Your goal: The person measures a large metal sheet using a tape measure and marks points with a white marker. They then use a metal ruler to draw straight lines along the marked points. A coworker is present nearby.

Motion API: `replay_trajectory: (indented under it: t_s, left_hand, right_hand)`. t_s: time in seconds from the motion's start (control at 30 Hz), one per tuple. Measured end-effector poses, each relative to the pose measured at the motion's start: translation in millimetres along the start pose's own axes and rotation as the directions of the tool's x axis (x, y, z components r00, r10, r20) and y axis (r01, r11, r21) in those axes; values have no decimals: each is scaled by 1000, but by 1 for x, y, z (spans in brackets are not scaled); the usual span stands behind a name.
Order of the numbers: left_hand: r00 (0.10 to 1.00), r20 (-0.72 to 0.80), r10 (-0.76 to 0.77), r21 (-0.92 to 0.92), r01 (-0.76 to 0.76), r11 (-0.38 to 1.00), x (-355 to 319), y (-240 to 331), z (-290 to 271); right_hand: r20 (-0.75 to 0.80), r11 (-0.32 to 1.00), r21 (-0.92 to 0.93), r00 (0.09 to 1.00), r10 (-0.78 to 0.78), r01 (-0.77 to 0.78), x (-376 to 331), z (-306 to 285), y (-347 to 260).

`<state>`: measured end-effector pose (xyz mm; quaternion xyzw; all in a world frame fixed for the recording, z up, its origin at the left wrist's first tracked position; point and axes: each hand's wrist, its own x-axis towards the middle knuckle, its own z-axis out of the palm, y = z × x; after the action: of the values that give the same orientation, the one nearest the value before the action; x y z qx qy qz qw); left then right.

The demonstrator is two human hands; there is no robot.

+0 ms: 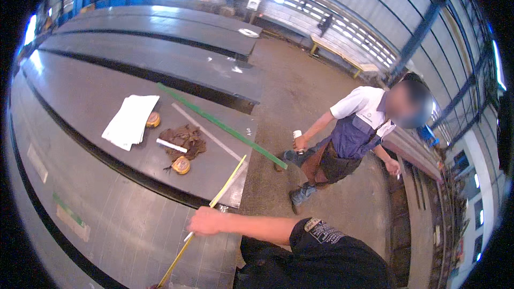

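Note:
My right hand (206,221) reaches in from the right in a black short sleeve. Its fingers are closed around a slim white pen-like stick (188,237), whose tip shows below them. A yellow tape measure blade (175,261) passes under this hand, stretched diagonally across dark steel plates (134,225). I cannot tell whether the fingers also press the blade. Its upper end lies near the plate's right edge, beside a pale flat strip (206,131). My left hand is not in view; only a small dark reddish patch shows where the blade meets the lower edge.
On the plate lie white papers (131,121), a brown rag (187,138) with a white stick on it, two tape measure cases (181,165) (153,120) and a long green strip (219,123). A co-worker (353,128) stands right, holding a white cylinder. Dark gaps separate the plates.

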<state>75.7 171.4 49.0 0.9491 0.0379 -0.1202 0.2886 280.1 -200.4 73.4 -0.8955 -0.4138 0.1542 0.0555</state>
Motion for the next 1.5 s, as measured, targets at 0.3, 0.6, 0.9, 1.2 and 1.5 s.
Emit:
replay_trajectory:
  t_s: [0.3,0.6,0.9,1.2,1.5]
  left_hand:
    - [958,-158,240,70,-232,970,64,111,6]
    - [925,-345,157,12,-163,987,125,234,7]
    - [964,-197,177,-72,-194,978,157,284,53]
    - [976,-143,166,-119,-184,976,119,221,47]
    - [934,-274,228,-55,-252,966,150,155,54]
  right_hand:
    - [-380,942,335,913,149,-14,-78,2,69]
    - [-202,825,563,960,194,-48,-202,23,143]
    - [367,375,713,771,520,-592,-275,96,147]
    - [185,366,868,902,391,-336,-234,102,65]
    - [158,555,763,928,338,-332,-205,95,44]
